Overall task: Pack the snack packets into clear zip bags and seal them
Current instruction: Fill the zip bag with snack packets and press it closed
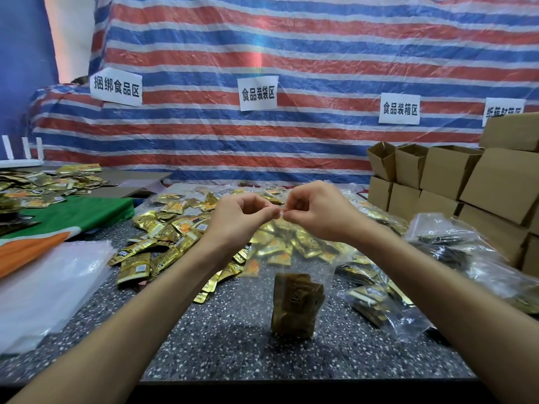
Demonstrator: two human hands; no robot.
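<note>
My left hand (242,212) and my right hand (316,209) are raised side by side over the table, fingertips nearly meeting, each pinching the top edge of a clear zip bag (323,266). The bag hangs down from them, and a few dark gold snack packets (296,304) sit upright at its bottom, close to the speckled tabletop (233,345). Behind the bag a heap of loose gold snack packets (175,231) spreads across the table.
Filled clear bags (455,252) pile up at the right. Stacked cardboard boxes (437,173) stand at the back right. Flat empty clear bags (43,290) lie at the left, beside green and orange cloth (73,217). A striped tarp (291,53) with paper signs covers the back.
</note>
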